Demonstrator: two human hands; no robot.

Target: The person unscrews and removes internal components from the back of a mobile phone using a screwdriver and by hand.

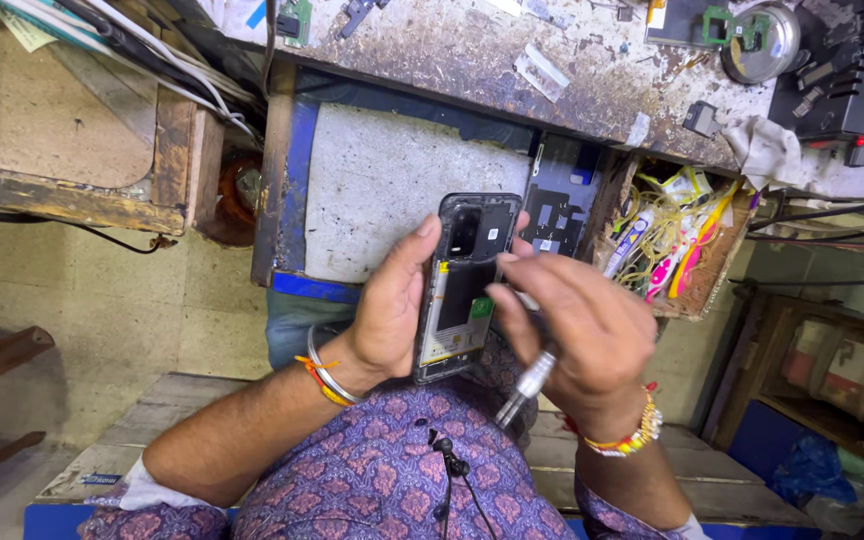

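Observation:
An opened smartphone [464, 290] with its back cover off shows a black frame, camera module and a pale battery area. My left hand [392, 300] grips it along its left side, thumb on the upper edge. My right hand [577, 330] holds a small silver-handled screwdriver [525, 389], the tip set against the phone's upper middle and the handle pointing down toward my chest. Both wrists wear bangles and bead bracelets.
A worn workbench [512, 60] runs across the top with small parts, a round metal tin [762, 42] and a black device [847, 65]. An open drawer [697, 280] at the right holds tools and pens. A dark flat panel [557, 205] sits behind the phone. Wooden planks lie below.

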